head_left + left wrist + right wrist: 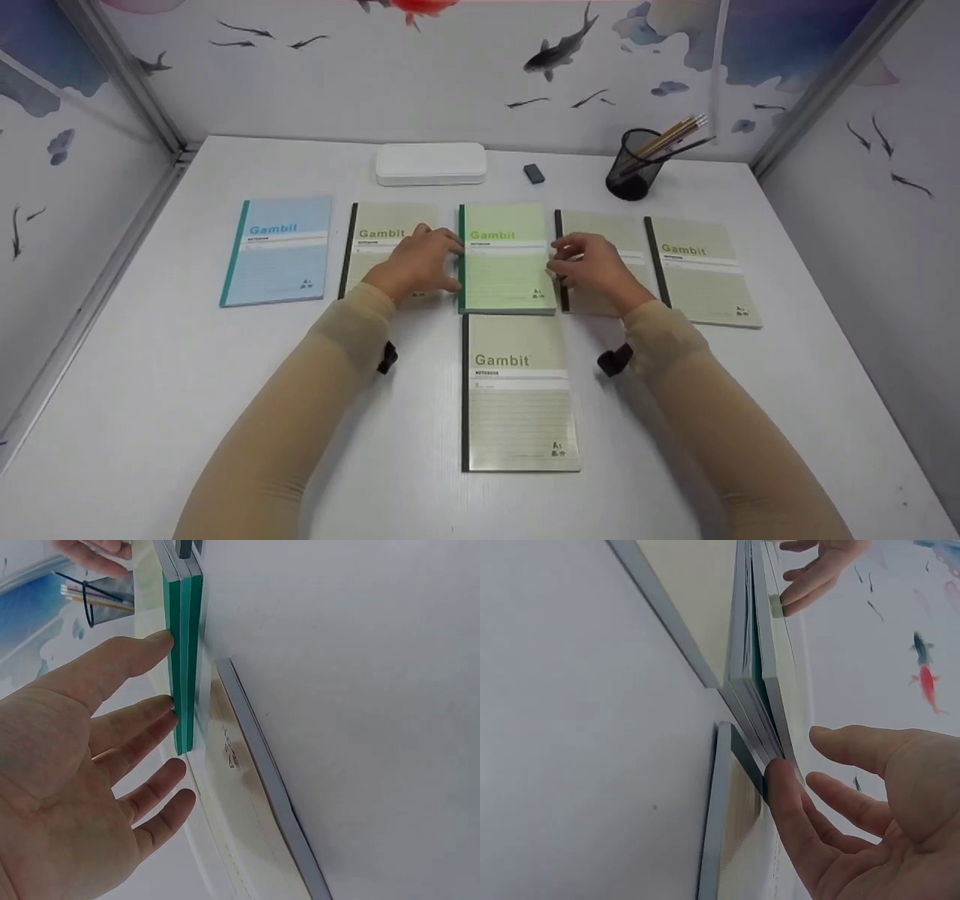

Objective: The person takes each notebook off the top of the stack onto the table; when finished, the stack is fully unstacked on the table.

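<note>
A stack of green notebooks (507,279) lies in the middle of a row, with two green spines (185,667) showing in the left wrist view. My left hand (424,262) touches the spine side with its thumb and some fingertips, fingers fairly straight. At the opposite edge, my right hand (596,266) has loosely bent fingers; one fingertip touches the page edges (761,716) in the right wrist view, its thumb apart. Beneath the left hand is a beige notebook (367,262), partly covered; another beige notebook (611,225) lies under the right hand.
A blue notebook (277,262) lies far left, a beige notebook (705,281) far right. Another beige notebook (517,420) sits just in front of the green stack. Behind stand a white case (431,165), a dark eraser (533,173) and a mesh cup (630,169) with pencils.
</note>
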Demonstrator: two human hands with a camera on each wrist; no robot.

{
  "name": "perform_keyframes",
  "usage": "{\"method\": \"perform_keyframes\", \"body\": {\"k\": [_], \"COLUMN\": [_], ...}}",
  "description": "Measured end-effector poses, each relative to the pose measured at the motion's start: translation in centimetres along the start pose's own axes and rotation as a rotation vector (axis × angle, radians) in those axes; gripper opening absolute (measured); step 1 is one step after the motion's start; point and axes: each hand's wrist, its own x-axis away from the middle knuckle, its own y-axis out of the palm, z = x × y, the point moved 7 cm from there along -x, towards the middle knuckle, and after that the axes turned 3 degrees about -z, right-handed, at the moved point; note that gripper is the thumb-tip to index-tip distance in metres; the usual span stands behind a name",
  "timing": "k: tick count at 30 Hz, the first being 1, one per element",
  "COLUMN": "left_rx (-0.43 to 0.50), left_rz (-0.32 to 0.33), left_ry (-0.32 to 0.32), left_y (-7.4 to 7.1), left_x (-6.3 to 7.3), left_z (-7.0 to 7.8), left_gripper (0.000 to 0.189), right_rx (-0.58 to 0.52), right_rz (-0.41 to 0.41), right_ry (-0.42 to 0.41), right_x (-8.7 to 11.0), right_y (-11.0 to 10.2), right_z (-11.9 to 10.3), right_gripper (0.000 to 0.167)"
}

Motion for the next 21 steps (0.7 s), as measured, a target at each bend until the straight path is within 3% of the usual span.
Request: {"method": "perform_keyframes", "body": {"k": [7, 15, 21], "left_rx": [-0.007, 0.004, -0.017], "left_rz": [-0.002, -0.004, 0.016], "left_ry": [-0.001, 0.004, 0.023], "left_y": [0.2, 0.3, -0.2], "left_x": [-0.1, -0.2, -0.1], "left_z": [-0.2, -0.1, -0.2], "left_gripper": [0.066, 0.066, 0.065], "right_rx": [0.015, 0.094, 0.113], "right_rz": [-0.017, 0.026, 0.046], "right_ry": [0.020, 0.073, 0.075], "right_x": [-1.9, -2.2, -2.3], "right_y": [0.1, 0.1, 0.1], "right_z": [-0.2, -0.7, -1.1], "right_gripper": [0.051, 0.062, 0.060]}}
